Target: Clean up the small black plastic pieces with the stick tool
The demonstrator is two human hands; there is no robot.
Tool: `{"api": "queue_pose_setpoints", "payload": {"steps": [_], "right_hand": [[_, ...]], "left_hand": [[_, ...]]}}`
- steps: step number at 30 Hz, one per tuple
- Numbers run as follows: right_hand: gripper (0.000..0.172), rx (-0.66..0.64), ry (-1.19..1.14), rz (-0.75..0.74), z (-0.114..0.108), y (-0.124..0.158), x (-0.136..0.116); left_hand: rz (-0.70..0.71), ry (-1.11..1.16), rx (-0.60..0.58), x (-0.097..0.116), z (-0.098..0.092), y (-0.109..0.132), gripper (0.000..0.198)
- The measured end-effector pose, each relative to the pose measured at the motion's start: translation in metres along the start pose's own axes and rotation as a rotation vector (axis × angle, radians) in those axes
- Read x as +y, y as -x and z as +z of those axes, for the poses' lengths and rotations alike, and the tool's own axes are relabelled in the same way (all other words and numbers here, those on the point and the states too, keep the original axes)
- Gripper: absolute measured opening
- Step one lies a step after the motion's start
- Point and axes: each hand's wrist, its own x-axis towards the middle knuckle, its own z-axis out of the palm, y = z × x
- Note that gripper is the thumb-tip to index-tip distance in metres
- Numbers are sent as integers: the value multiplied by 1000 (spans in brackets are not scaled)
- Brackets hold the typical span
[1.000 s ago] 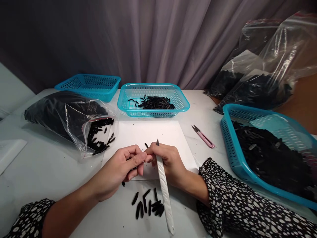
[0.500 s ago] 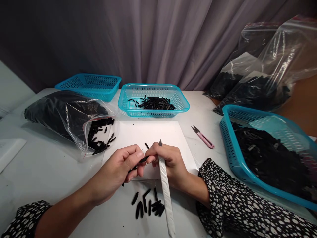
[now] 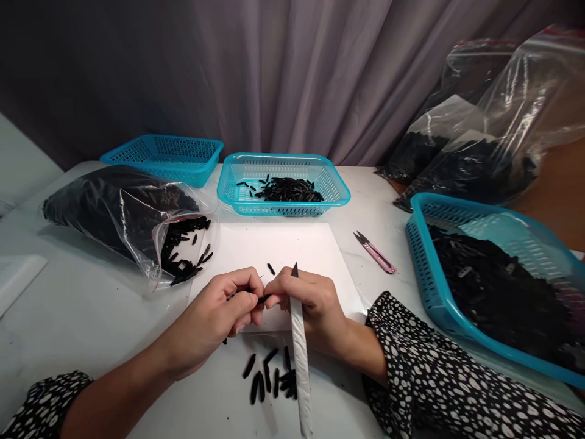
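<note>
My left hand (image 3: 214, 317) is closed in a pinch on a small black plastic piece (image 3: 262, 299) over the near edge of a white sheet (image 3: 274, 250). My right hand (image 3: 315, 308) is wrapped round a knife with a white taped handle (image 3: 299, 360); its dark blade tip (image 3: 295, 270) points away from me, above the fingers. Both hands meet at the small piece. A little pile of similar black pieces (image 3: 274, 378) lies on the table just in front of me, and one single piece (image 3: 271, 268) rests on the sheet.
A clear bag spilling black pieces (image 3: 137, 225) lies left. Three turquoise baskets stand around: an empty-looking one (image 3: 164, 158) at back left, one with some pieces (image 3: 283, 183) in the middle, a full one (image 3: 493, 274) on the right. Pink snips (image 3: 375, 251) and more bags (image 3: 479, 140) lie right.
The knife has tilted slightly, its blade tip dropping nearer my fingers. My left fingers have shifted on the small black piece; both hands stay in the same spot.
</note>
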Motion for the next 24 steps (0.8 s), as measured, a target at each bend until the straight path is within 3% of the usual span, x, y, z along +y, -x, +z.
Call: {"api": "queue_pose_setpoints", "payload": {"steps": [4, 10, 12, 16, 18, 24], "right_hand": [[17, -41, 10, 9, -4, -1, 0], [30, -640, 32, -222, -8, 1, -5], [31, -611, 39, -195, -10, 0, -4], [23, -275, 319, 98, -17, -3, 11], [15, -187, 477, 229, -21, -5, 24], [3, -250, 599, 328, -24, -10, 36]], "left_hand": [[-61, 32, 32, 3, -3, -4, 12], [-68, 87, 233, -2, -20, -17, 14], [-61, 88, 281, -4, -25, -21, 17], [-61, 91, 309, -6, -27, -22, 12], [-73, 100, 284, -7, -28, -21, 18], [-120, 74, 219, -8, -25, -19, 41]]}}
